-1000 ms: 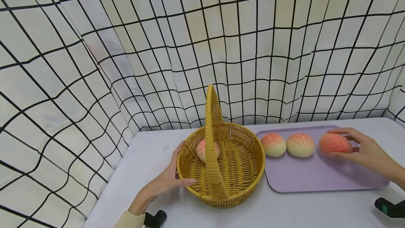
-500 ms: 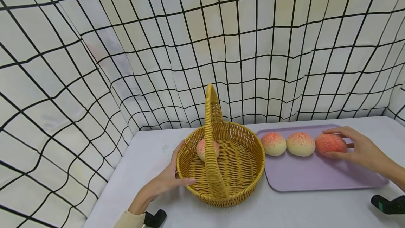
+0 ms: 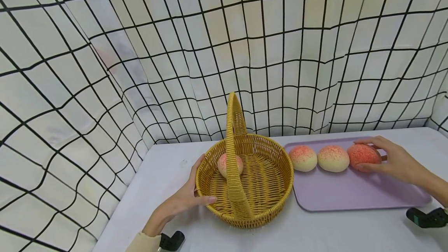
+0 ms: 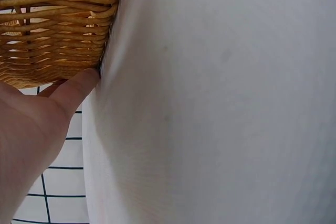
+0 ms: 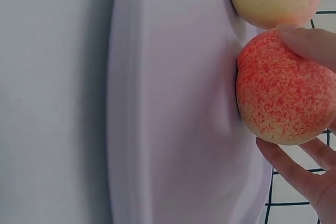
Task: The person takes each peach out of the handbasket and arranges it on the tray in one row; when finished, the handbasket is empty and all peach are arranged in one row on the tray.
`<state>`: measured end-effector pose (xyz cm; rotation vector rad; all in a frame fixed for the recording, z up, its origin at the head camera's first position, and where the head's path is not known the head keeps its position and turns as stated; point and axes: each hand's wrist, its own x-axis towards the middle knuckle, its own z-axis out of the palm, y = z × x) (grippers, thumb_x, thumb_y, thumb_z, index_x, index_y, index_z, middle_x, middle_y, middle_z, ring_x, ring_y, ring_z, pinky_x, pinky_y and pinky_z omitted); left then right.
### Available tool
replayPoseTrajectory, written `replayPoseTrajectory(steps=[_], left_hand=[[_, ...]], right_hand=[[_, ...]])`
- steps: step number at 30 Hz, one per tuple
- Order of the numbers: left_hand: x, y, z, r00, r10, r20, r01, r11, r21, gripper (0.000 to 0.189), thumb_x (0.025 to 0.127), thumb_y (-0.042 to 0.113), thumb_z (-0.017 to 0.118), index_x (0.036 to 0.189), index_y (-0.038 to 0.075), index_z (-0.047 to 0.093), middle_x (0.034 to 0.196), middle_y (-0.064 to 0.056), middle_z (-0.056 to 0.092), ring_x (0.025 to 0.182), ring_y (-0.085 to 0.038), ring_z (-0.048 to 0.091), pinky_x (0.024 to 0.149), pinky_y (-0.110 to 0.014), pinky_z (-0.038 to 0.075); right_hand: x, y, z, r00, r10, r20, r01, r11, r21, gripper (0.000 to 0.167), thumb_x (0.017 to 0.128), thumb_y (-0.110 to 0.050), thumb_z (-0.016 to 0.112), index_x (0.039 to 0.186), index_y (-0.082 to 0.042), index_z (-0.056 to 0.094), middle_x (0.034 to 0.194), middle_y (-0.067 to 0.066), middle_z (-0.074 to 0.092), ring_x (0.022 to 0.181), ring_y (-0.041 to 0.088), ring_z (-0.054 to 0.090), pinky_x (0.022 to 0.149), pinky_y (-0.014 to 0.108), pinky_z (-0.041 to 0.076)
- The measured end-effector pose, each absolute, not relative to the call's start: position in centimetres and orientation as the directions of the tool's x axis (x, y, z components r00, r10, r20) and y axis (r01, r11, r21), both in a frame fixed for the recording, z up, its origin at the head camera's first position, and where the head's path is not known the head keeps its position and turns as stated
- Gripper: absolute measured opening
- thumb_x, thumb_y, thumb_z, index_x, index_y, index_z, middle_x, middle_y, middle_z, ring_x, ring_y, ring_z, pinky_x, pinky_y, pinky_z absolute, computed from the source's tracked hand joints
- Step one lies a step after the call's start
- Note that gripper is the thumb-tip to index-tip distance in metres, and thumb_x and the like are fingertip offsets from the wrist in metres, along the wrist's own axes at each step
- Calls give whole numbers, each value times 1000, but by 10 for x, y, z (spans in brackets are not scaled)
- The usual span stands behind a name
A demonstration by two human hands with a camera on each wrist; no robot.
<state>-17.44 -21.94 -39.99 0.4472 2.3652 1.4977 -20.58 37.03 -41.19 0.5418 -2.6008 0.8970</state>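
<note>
A yellow wicker basket [image 3: 266, 182] with a tall arched handle stands on the table. Inside it, partly behind the handle, lies one peach [image 3: 222, 165]. My left hand [image 3: 185, 197] holds the basket's left side, thumb at the front rim and fingers along the outer wall. To the right, a row of three peaches sits on a lilac tray [image 3: 336, 197]. With thumb and fingers spread around it, my right hand [image 3: 399, 162] grips the rightmost, redder peach [image 3: 362, 158], which is right beside the middle peach [image 3: 333, 159]. The left peach [image 3: 302, 159] is nearest the basket.
The white table [image 3: 168, 166] carries both basket and tray, which are close side by side. Behind and to the left rises a white cloth wall [image 3: 273, 61] with a black grid. Dark wrist devices show on both arms.
My right hand has moved the rightmost peach leftward along the tray, up beside the middle peach. My left hand and the basket have stayed in place.
</note>
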Motion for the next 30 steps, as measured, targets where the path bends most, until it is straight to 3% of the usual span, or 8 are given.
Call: replayPoseTrajectory(steps=[9, 11, 16, 18, 22, 26, 30], left_hand=[[-174, -222, -400, -912, 401, -89, 96, 418, 903, 127, 85, 31, 85, 167, 31, -12, 174, -13, -10, 157, -45, 11, 123, -67, 11], [-174, -221, -399, -911, 403, -89, 98, 421, 902, 127, 85, 32, 85, 167, 30, -11, 174, -14, -9, 158, -45, 9, 122, -68, 10], [-174, -221, -400, -908, 408, -93, 99, 425, 900, 127, 85, 32, 85, 167, 29, -11, 175, -14, -8, 158, -44, 7, 122, -70, 7], [-174, -221, -400, -909, 406, -95, 96, 426, 900, 127, 85, 32, 85, 167, 29, -11, 175, -14, -8, 158, -44, 7, 122, -70, 7], [-174, -222, -400, -911, 403, -94, 95, 424, 901, 127, 85, 32, 85, 167, 30, -11, 175, -14, -9, 158, -45, 7, 121, -71, 7], [-175, -222, -401, -909, 408, -90, 99, 420, 902, 126, 85, 33, 85, 167, 30, -10, 175, -14, -8, 158, -45, 6, 121, -70, 8], [-175, -221, -401, -908, 409, -93, 96, 419, 903, 127, 85, 34, 85, 167, 30, -11, 175, -14, -8, 158, -45, 7, 121, -71, 8]], right_hand=[[-211, 369, -404, -850, -298, 435, -492, 744, -452, 71, 65, -11, 99, 128, -7, 66, 121, -37, 46, 100, -18, 45, 71, 14, 49], [-211, 369, -401, -861, -301, 410, -482, 741, -467, 70, 68, -11, 98, 130, -6, 66, 122, -32, 49, 102, -19, 44, 74, 13, 48], [-211, 363, -384, -878, -282, 386, -455, 744, -490, 55, 85, -9, 86, 135, -5, 63, 129, 0, 57, 109, -25, 38, 81, 3, 39], [-213, 351, -373, -857, -287, 428, -486, 729, -483, 50, 88, -5, 83, 135, -4, 64, 129, 8, 58, 111, -24, 38, 83, 1, 38], [-213, 309, -350, -781, -347, 519, -598, 656, -461, 52, 87, 0, 82, 135, -7, 65, 127, 4, 61, 116, -16, 45, 91, 1, 38], [-209, 254, -325, -705, -432, 563, -698, 563, -442, 56, 87, 0, 83, 137, -14, 64, 133, 0, 61, 122, -6, 49, 95, 7, 41], [-209, 200, -304, -669, -511, 540, -743, 477, -469, 52, 89, -4, 83, 136, -15, 65, 136, 0, 62, 125, 8, 54, 96, 19, 50]])
